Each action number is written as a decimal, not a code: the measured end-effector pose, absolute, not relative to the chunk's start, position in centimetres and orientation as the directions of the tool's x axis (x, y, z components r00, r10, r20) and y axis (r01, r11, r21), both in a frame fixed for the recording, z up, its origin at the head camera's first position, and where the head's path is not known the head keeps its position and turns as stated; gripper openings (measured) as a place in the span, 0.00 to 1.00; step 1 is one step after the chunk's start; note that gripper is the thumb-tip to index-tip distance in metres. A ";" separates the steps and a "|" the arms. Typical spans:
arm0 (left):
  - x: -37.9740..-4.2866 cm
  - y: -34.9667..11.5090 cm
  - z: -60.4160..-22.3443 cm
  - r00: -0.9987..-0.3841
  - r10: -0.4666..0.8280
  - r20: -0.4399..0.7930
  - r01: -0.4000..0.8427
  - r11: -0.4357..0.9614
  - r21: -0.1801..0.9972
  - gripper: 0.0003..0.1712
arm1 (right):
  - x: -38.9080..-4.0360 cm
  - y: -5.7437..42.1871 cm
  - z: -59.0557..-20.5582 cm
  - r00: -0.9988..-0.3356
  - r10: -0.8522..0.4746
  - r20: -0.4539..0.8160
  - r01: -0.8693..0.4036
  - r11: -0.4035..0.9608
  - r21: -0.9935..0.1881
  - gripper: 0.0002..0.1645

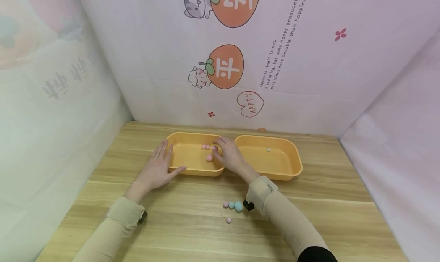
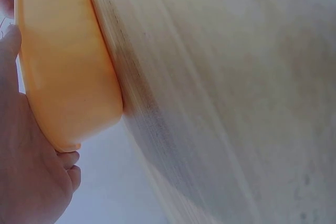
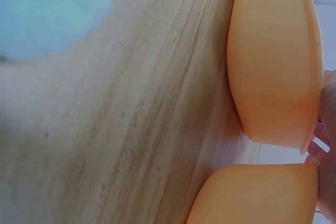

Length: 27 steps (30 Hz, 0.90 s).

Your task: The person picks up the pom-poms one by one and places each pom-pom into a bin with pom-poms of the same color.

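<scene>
My left hand (image 1: 156, 170) rests with fingers spread on the left end of a yellow plastic tray (image 1: 196, 172), the thumb along its near rim. In the left wrist view that hand (image 2: 31, 166) lies along the tray's rim (image 2: 65, 147). At the tray's right end my right hand (image 1: 232, 155) reaches inside, pinching a small pink ball (image 1: 214, 148) between thumb and finger. Two small pink balls (image 1: 205, 147) lie side by side in the tray, and a larger pink ball (image 1: 209, 158) is nearer the front. The right wrist view mostly hides the right fingertips behind tray walls.
A second yellow tray (image 1: 285, 176) stands close on the right, holding a small white ball (image 1: 269, 149). On the wooden table (image 1: 178, 223) a pink ball (image 1: 225, 204) and two blue balls (image 1: 238, 206) form a row. A pink bead with a thin thread (image 1: 228, 220) lies nearer.
</scene>
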State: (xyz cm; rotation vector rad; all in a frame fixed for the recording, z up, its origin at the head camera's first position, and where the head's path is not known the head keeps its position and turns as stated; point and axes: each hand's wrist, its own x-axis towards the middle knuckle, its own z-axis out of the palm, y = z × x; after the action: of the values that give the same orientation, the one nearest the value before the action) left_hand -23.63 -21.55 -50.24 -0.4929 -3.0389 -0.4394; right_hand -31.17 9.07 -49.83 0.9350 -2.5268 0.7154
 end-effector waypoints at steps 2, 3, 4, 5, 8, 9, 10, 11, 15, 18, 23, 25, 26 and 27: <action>-23.6 -21.5 -50.2 -0.948 0.307 0.079 0.317 0.908 0.275 0.63 | -31.1 9.1 -49.8 -0.736 -0.490 0.467 -0.664 0.655 -0.360 0.16; -23.6 -21.5 -50.2 -0.948 0.308 0.081 0.319 0.907 0.277 0.63 | -30.9 9.2 -49.8 -0.743 -0.486 0.461 -0.659 0.652 -0.375 0.16; -23.6 -21.5 -50.2 -0.948 0.307 0.081 0.318 0.906 0.278 0.63 | -30.8 9.2 -49.7 -0.749 -0.482 0.456 -0.654 0.651 -0.386 0.16; -23.6 -21.5 -50.2 -0.948 0.306 0.081 0.317 0.906 0.281 0.63 | -30.6 9.3 -49.6 -0.753 -0.478 0.453 -0.651 0.646 -0.398 0.16; -23.7 -21.5 -50.3 -0.949 0.305 0.080 0.315 0.907 0.278 0.64 | -30.0 9.5 -49.3 -0.755 -0.470 0.458 -0.650 0.627 -0.429 0.16; -23.7 -21.5 -50.3 -0.949 0.304 0.078 0.314 0.908 0.278 0.64 | -29.7 9.6 -49.2 -0.759 -0.466 0.455 -0.647 0.619 -0.445 0.16; -23.7 -21.5 -50.4 -0.950 0.304 0.074 0.312 0.908 0.279 0.64 | -29.5 9.6 -49.1 -0.762 -0.461 0.455 -0.644 0.610 -0.461 0.16; -23.8 -21.5 -50.4 -0.951 0.303 0.070 0.310 0.909 0.279 0.64 | -29.2 9.7 -49.0 -0.763 -0.458 0.457 -0.644 0.600 -0.475 0.15; -23.8 -21.6 -50.4 -0.951 0.302 0.064 0.307 0.910 0.280 0.65 | -28.0 10.0 -48.7 -0.771 -0.450 0.450 -0.636 0.577 -0.512 0.15; -23.8 -21.6 -50.5 -0.951 0.302 0.069 0.309 0.909 0.280 0.65 | -27.0 10.3 -48.6 -0.760 -0.460 0.459 -0.649 0.565 -0.510 0.15; -23.8 -21.7 -50.6 -0.950 0.303 0.075 0.311 0.907 0.284 0.65 | -25.1 11.0 -48.6 -0.754 -0.475 0.455 -0.657 0.530 -0.535 0.17; -23.9 -21.7 -50.6 -0.950 0.303 0.074 0.312 0.906 0.286 0.65 | -24.4 11.4 -48.6 -0.756 -0.478 0.448 -0.655 0.527 -0.542 0.18; -23.9 -21.6 -50.6 -0.950 0.304 0.074 0.312 0.906 0.285 0.65 | -24.0 11.5 -48.6 -0.751 -0.482 0.451 -0.660 0.524 -0.539 0.18; -23.9 -21.6 -50.5 -0.950 0.304 0.073 0.312 0.906 0.286 0.65 | -23.7 11.6 -48.6 -0.748 -0.485 0.453 -0.663 0.520 -0.538 0.19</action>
State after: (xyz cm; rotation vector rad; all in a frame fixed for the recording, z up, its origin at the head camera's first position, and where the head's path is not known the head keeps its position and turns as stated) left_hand -23.87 -21.60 -50.53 -0.4918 -3.0407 -0.4639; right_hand -23.69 11.61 -48.64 0.9701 -2.5160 1.0480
